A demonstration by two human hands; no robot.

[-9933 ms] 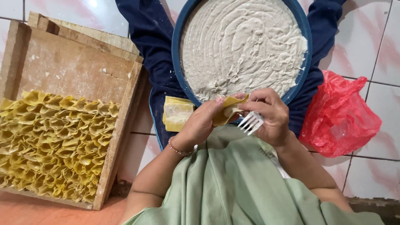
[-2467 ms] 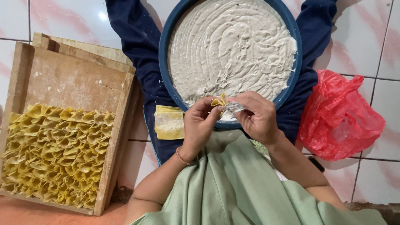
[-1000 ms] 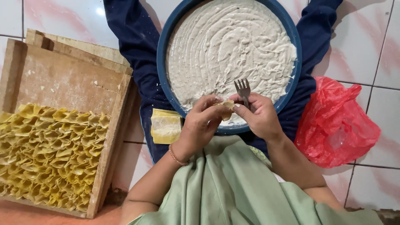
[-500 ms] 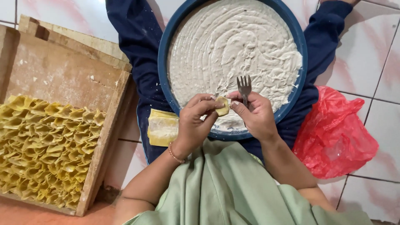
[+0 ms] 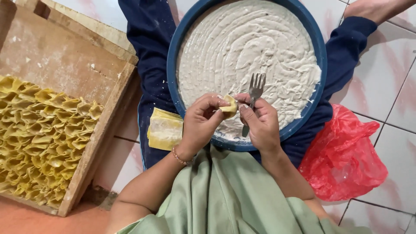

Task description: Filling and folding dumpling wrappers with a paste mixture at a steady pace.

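Note:
My left hand (image 5: pixel 200 123) and my right hand (image 5: pixel 259 123) pinch a small yellow dumpling wrapper (image 5: pixel 229 106) between their fingertips, just over the near rim of a wide blue basin (image 5: pixel 173 56) filled with pale grey paste (image 5: pixel 247 47). A metal fork (image 5: pixel 253 93) is tucked in my right hand too, its tines pointing up over the paste. On my left knee, beside my left wrist, lies a stack of yellow square wrappers (image 5: pixel 164 129).
A wooden tray (image 5: pixel 56 56) at the left holds several rows of folded yellow dumplings (image 5: pixel 39 138). A crumpled red plastic bag (image 5: pixel 344 158) lies on the white tiled floor (image 5: pixel 398 73) at the right. My legs in dark blue flank the basin.
The fork has swung upright in my right hand, and both hands have closed on the wrapper at the basin's near rim. The view has shifted slightly.

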